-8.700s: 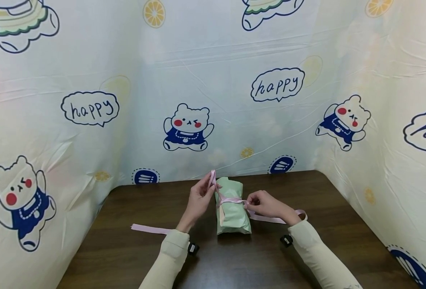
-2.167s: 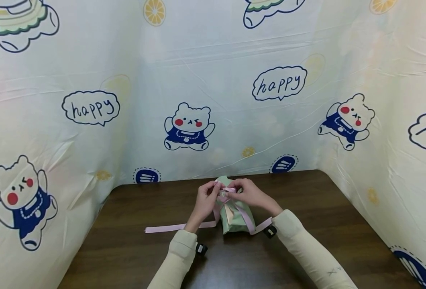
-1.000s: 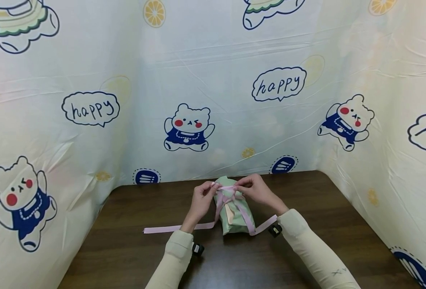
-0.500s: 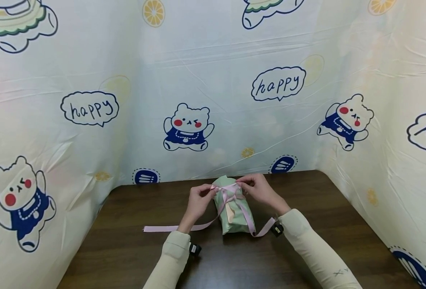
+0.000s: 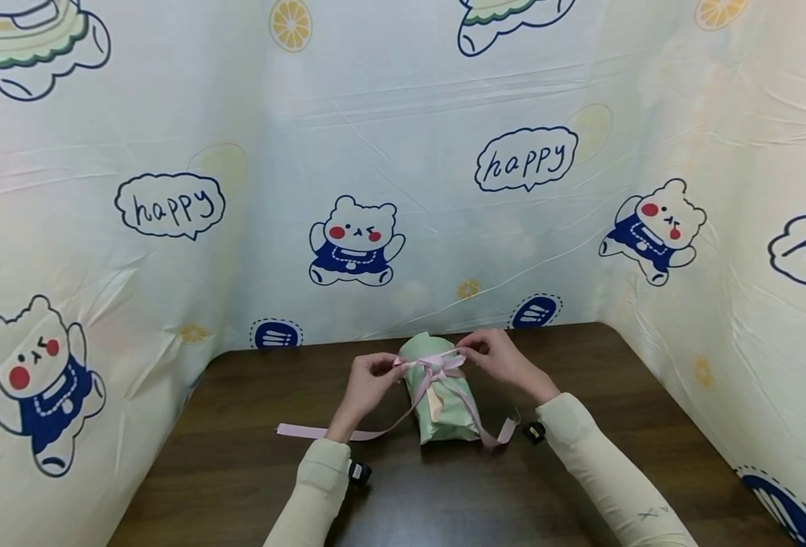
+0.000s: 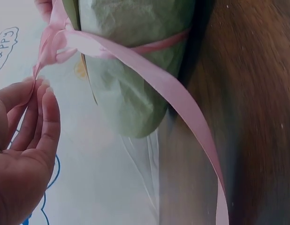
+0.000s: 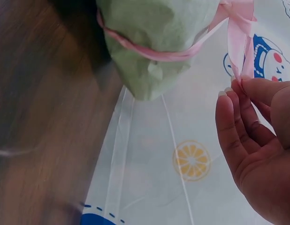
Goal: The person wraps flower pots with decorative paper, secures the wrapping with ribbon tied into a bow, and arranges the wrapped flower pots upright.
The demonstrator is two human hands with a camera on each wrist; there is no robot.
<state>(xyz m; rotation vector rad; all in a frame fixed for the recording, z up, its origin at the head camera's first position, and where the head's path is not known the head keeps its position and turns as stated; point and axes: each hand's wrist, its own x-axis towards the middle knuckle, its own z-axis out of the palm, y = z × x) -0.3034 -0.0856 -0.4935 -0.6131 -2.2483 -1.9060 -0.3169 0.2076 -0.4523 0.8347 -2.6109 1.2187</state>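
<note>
A package (image 5: 452,425) wrapped in light green paper lies on the table, with a pink ribbon (image 5: 433,372) around it. The ribbon is formed into a bow on top, with two loops and two long tails. At the bow's left side, my left hand (image 5: 368,382) pinches one loop between thumb and fingers. Its partner, my right hand (image 5: 504,363), pinches the other loop on the right. Both wrist views show the ribbon (image 6: 182,101) drawn to the fingertips, the right hand (image 7: 257,136) with its other fingers bent. A peach-coloured slip (image 5: 434,404) shows on the paper's front.
The brown wooden table (image 5: 403,501) carries the package near its back edge. One ribbon tail trails left under the left forearm; the other curls to the right. A pale printed curtain (image 5: 430,167) surrounds the table at the back and sides.
Earlier, the hands held one loop and a crossing strand; later they worked close together at the knot. Now they have moved apart, drawing both loops outward, and the right tail has shifted slightly.
</note>
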